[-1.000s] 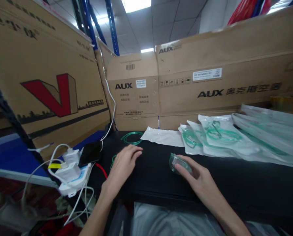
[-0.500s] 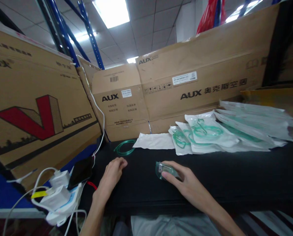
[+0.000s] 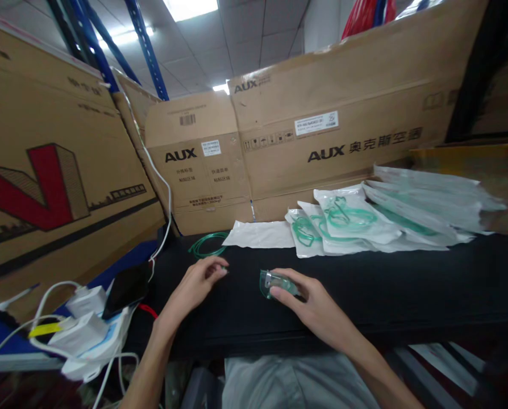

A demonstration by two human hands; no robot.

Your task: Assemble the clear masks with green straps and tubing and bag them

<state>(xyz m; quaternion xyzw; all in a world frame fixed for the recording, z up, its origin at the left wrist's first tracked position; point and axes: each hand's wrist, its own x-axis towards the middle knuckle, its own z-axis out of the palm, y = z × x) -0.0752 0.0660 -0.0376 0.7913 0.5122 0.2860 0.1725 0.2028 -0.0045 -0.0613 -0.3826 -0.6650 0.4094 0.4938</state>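
1. The step appears to be handling a clear green piece (image 3: 279,282): the right hand (image 3: 316,301) pinches it over the worktop (image 3: 377,289).
2. The next move likely calls for a light grip.
3. The left hand (image 3: 196,284) is curled; whether it pinches anything, one cannot tell.
4. The clear green piece looks see-through, with a silvery strip (image 3: 268,277) near one end.

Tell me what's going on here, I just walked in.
A person's right-hand grip holds a clear green plastic piece over a black table. The left-hand grip is curled near a coil of green tubing; whether it pinches something small is unclear. Farther back lies a white pouch, next to a pile of packs with green contents.
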